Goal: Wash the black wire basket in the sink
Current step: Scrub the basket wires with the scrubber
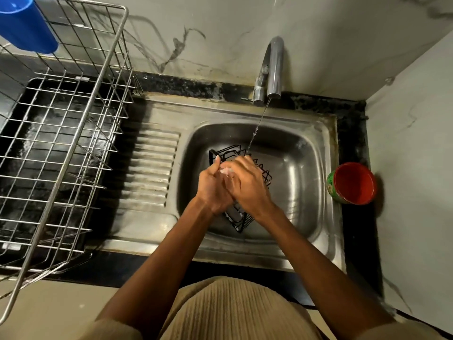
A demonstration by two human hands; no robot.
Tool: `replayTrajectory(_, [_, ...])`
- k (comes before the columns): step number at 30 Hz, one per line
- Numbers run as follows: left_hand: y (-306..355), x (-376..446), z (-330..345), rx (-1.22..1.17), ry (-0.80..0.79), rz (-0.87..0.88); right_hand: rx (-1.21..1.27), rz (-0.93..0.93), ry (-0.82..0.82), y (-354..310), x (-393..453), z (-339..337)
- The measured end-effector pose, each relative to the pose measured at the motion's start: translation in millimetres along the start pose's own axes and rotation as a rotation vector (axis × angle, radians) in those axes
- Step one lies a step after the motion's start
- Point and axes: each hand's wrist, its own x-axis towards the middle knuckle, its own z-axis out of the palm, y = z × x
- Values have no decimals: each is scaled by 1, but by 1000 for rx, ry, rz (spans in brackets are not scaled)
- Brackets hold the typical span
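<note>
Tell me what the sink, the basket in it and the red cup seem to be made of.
Sink: likely stainless steel, brushed, with dull grey reflections. Basket: thin metal wire, apparently black-coated. Cup: probably plastic, with a smooth matte red inside and a green printed outside.

Your left hand (213,186) and right hand (247,184) meet over the sink (304,168), with the basket (245,217) lying in the bowl beneath them. Behind your hands stands the tap (272,69), its water (256,128) falling just beyond your fingertips. The dish rack (63,133) sits well to the left of your left hand with a mug (25,23) at its far corner, and a cup (353,184) lies to the right of your right hand.
</note>
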Motion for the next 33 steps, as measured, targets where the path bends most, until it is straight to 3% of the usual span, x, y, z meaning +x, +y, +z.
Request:
replayTrajectory(6, [3, -4, -5, -16, 9, 54, -152, 89, -186, 11, 10, -21])
replayTrajectory(12, [14, -7, -15, -41, -7, 75, -231, -180, -368, 15, -24, -23])
replayTrajectory(14, [15, -6, -21, -12, -16, 57, -247, -233, -337, 19, -31, -25])
replayTrajectory(17, [13, -5, -20, 66, 9, 40, -169, -250, -136, 18, -35, -26])
replayTrajectory(22, [10, -7, -11, 178, 110, 50, -2, 19, 12, 7, -13, -33])
replayTrajectory(25, [4, -5, -13, 229, 93, 15, 9, 150, -41, 7, 11, -32])
replayTrajectory(33, [-10, -13, -11, 347, 41, -37, -197, 220, -152, 22, 76, -13])
